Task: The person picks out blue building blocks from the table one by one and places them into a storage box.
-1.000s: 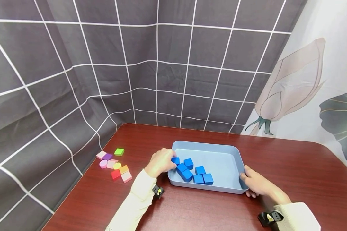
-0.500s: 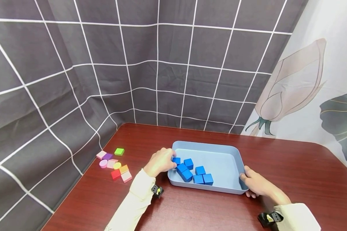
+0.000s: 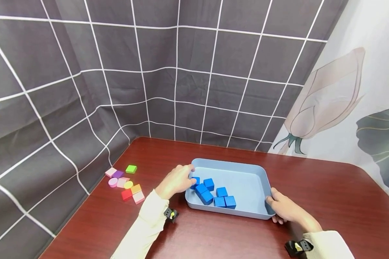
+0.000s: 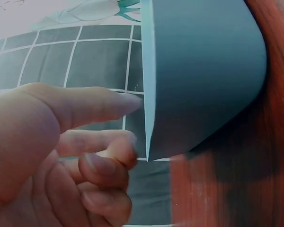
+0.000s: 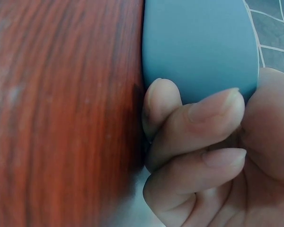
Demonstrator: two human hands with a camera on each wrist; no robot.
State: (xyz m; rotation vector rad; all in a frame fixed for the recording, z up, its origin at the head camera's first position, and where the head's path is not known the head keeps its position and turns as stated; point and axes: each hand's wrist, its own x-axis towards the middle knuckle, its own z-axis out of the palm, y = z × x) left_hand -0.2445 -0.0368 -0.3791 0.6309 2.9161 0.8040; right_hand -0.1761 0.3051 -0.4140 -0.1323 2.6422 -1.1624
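A shallow light-blue tray lies on the table with several blue cubes grouped in its left half. My left hand hovers over the tray's left rim, its thumb overlapping a blue cube by that wall. The left wrist view shows loosely bent fingers, a gap between thumb and fingertips, and the tray's outer wall beside them. At the opposite end, my right hand grips the tray, thumb over the rim. Its curled fingers press along the outer wall in the right wrist view.
Small flat pieces lie left on the dark red table: a green square, a purple piece, a yellow disc, a red square, an orange square and pink ones. A grey gridded curtain hangs behind.
The head view has shifted slightly, so the tray and both hands appear a little further left. Hands, tray and cubes keep their places relative to one another.
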